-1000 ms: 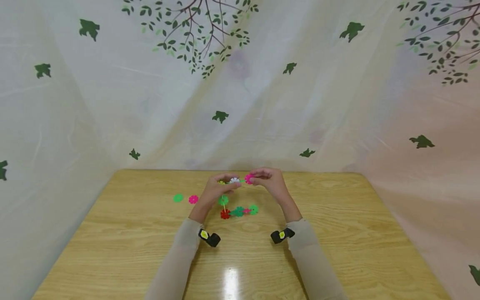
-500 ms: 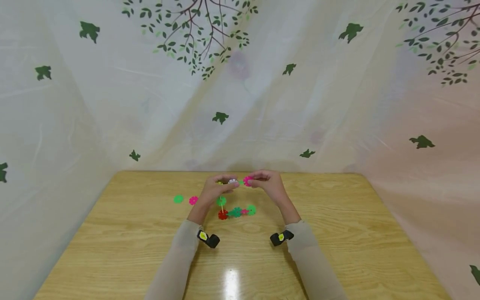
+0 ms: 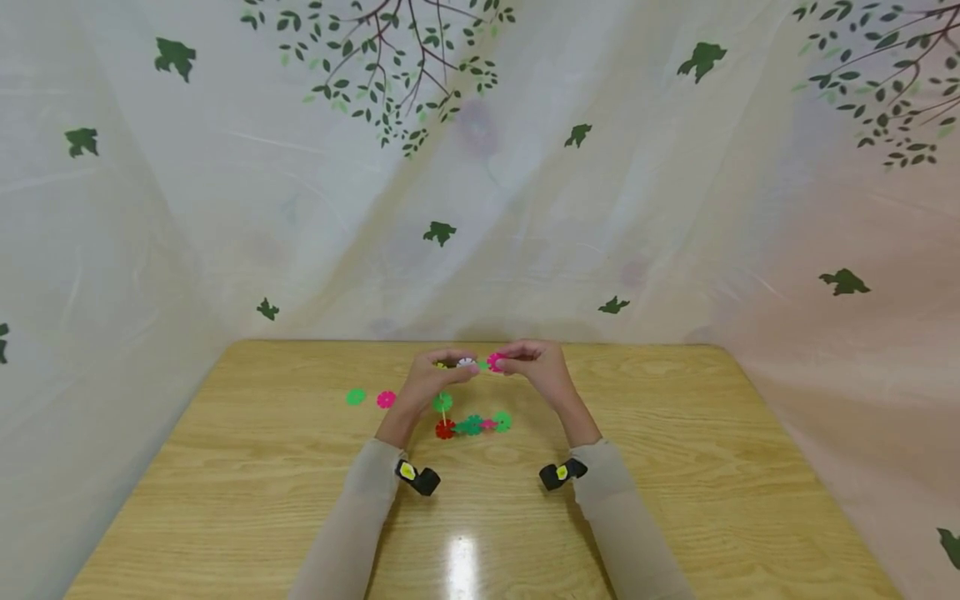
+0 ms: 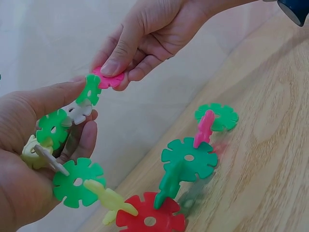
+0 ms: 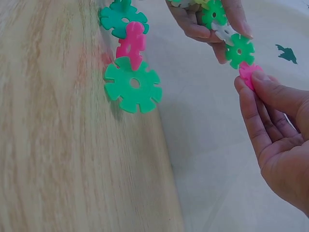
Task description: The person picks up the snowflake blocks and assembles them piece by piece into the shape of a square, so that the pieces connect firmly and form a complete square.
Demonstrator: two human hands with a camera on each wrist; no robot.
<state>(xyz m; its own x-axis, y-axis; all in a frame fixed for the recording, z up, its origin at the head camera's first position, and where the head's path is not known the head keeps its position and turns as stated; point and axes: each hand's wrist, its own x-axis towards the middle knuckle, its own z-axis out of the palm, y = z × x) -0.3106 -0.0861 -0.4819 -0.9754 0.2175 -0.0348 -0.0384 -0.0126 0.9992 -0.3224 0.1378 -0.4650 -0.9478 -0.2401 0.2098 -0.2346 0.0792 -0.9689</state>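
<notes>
Plastic snowflake discs with notched rims are slotted into a bent chain. My left hand (image 3: 431, 379) holds the chain's upper part, its thumb by a green disc (image 4: 90, 91) and its fingers behind a white disc (image 4: 79, 113). With thumb and fingers, my right hand (image 3: 543, 371) pinches a pink disc (image 5: 247, 72), which meets the edge of that green disc; how deep the slots sit is unclear. The chain's lower part runs through a red disc (image 4: 152, 215) and a teal disc (image 4: 189, 158) to a light green end disc (image 5: 134, 86). My left hand partly hides a yellow disc (image 4: 33, 151).
A loose green disc (image 3: 356, 397) and a loose pink disc (image 3: 386, 399) lie on the wooden table (image 3: 247, 467), left of my left hand. Behind the table's far edge hangs a pale curtain (image 3: 525, 250) with leaf and bird prints.
Both hands and the chain have shifted very slightly left since the first frame. Over the last half second almost nothing differs; both holds stay the same.
</notes>
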